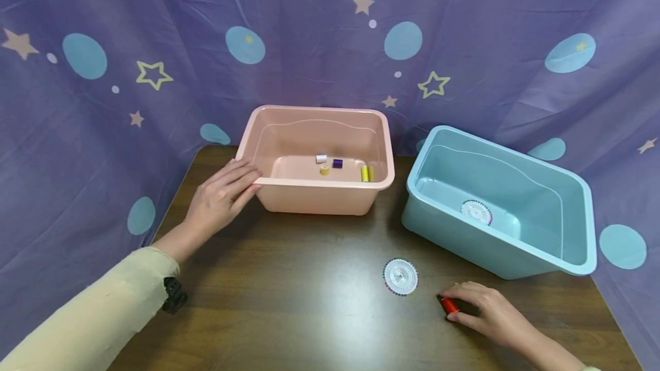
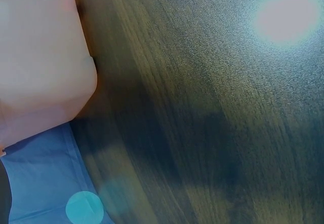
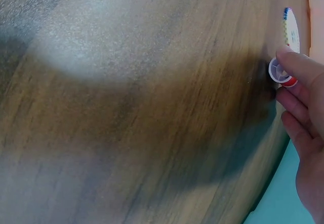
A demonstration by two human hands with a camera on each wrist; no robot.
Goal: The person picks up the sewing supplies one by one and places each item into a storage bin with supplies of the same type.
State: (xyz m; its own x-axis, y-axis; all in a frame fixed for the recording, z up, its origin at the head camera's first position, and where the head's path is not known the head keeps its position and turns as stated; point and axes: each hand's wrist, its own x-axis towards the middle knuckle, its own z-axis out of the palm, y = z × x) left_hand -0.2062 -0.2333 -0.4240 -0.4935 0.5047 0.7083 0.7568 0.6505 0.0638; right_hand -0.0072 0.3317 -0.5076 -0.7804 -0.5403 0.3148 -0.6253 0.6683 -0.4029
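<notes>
My right hand pinches a red thread spool between thumb and fingers, low over the table. In the right wrist view the white end of the spool shows at the thumb. Just left of it lies a round wheel of pearl-headed pins. My left hand rests on the near left corner of a pink bin, fingers laid over the rim. Inside that bin lie a white spool, a purple spool, a yellow spool and a pale yellow-orange spool.
A blue bin stands angled at the right, with another pin wheel on its floor. Both bins stand on a dark wooden table. A purple curtain with stars and dots hangs behind and at the sides.
</notes>
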